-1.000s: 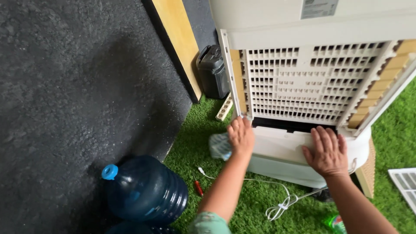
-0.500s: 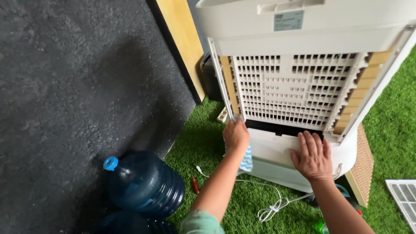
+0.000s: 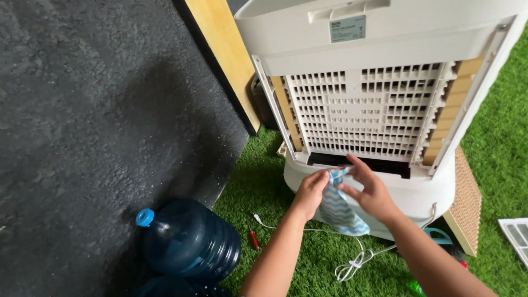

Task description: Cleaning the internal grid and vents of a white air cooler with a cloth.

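Note:
A tall white air cooler stands on green artificial grass, its rear grille facing me. My left hand and my right hand meet in front of the cooler's white base, just below a dark slot. Between them they hold a blue and white striped cloth, which hangs down from the fingers. The left hand pinches its upper edge; the right hand's fingers grip the top from the other side.
A large blue water bottle with a light blue cap lies at lower left. A white power cord and a red-handled screwdriver lie on the grass. A honeycomb pad leans at right, a white grille panel beyond. Dark wall left.
Both hands have left the cooler's base, where they lay flat, and come together. The striped cloth, earlier under the left hand, is now held up between both hands.

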